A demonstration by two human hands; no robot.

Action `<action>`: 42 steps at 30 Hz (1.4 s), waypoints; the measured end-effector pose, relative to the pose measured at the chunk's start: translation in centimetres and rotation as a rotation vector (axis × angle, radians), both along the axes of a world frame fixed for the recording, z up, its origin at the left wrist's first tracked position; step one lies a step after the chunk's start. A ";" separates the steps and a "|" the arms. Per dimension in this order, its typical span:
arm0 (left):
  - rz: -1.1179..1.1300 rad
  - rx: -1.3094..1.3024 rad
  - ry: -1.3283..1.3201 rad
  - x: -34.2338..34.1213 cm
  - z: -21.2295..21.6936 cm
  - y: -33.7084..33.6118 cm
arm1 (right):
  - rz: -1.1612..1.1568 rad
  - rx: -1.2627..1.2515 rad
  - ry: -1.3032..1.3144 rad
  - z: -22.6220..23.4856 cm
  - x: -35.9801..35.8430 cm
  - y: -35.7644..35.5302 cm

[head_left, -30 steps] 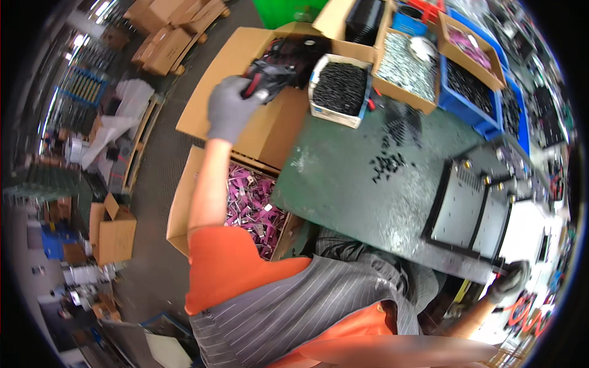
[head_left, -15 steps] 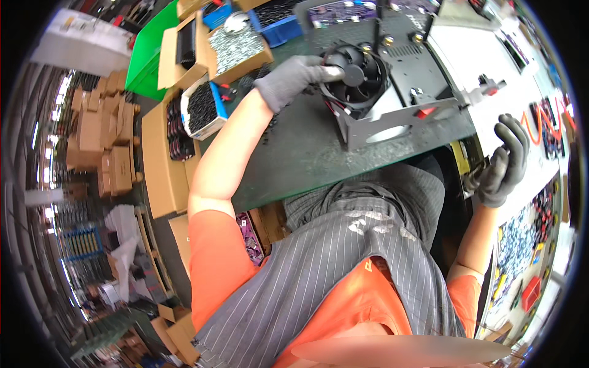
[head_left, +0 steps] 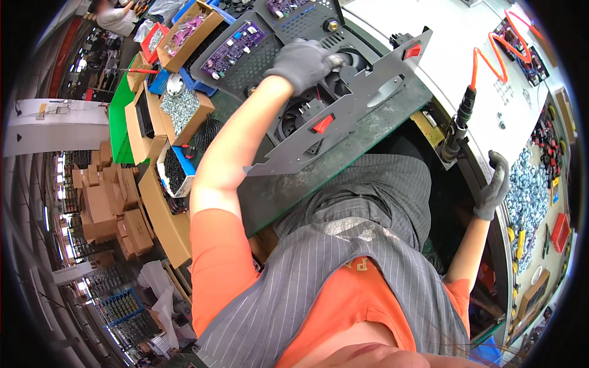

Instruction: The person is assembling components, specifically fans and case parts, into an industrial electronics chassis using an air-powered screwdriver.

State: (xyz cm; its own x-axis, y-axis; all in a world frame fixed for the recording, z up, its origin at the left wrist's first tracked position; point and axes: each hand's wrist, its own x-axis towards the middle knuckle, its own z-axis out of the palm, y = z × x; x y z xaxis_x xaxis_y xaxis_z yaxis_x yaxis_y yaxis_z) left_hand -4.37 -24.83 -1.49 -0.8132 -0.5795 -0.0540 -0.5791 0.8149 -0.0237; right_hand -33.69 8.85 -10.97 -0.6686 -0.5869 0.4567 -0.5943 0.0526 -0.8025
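My left hand [head_left: 300, 64], in a grey glove, reaches over a dark metal housing [head_left: 288, 156] on the green-black bench mat. Its thumb and fingers are closed on a black fan [head_left: 353, 60] behind the upright panel, though most of the grip is hidden. A second dark round fan part [head_left: 287, 124] sits inside the housing, by the panel. Two red rocker switches [head_left: 323, 123] are set in that panel. My right hand [head_left: 494, 187], also gloved, is raised empty by the edge of the white worktop, its fingers stretched upward.
A power screwdriver [head_left: 455, 132] with an orange coiled cord [head_left: 491, 61] stands by the white worktop [head_left: 423, 37]. Purple circuit boards [head_left: 236, 49] lie beyond the housing. Boxes of screws [head_left: 179, 113] and black parts [head_left: 174, 170] line the left side. Loose bluish hardware [head_left: 526, 208] lies at right.
The view has turned, so the housing appears at a new angle. My left hand has brought the fan down inside, behind the panel. My right hand sits lower, farther from the screwdriver.
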 end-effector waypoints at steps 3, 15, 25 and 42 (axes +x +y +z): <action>0.157 0.256 0.086 -2.0 -0.4 1.2 | 0.048 0.036 -0.040 0.5 1.1 -2.4; 0.403 -0.004 0.570 18.5 7.9 5.7 | 0.799 0.214 -1.360 -0.5 -5.0 -5.4; 0.846 0.060 0.370 29.5 -1.3 19.2 | 0.856 1.207 0.151 4.5 -2.4 -4.8; 1.163 0.161 0.230 25.4 -3.8 17.7 | 0.439 0.901 -0.878 13.1 2.4 1.4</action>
State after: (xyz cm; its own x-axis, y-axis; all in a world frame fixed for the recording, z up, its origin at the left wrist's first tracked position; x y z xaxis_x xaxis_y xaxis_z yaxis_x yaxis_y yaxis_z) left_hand 21.05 -7.15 -5.25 0.1938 -0.9742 -0.1157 -0.9486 -0.2162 0.2310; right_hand -31.29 10.29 2.17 -0.2186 -0.6957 -0.6842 -0.0054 0.7020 -0.7121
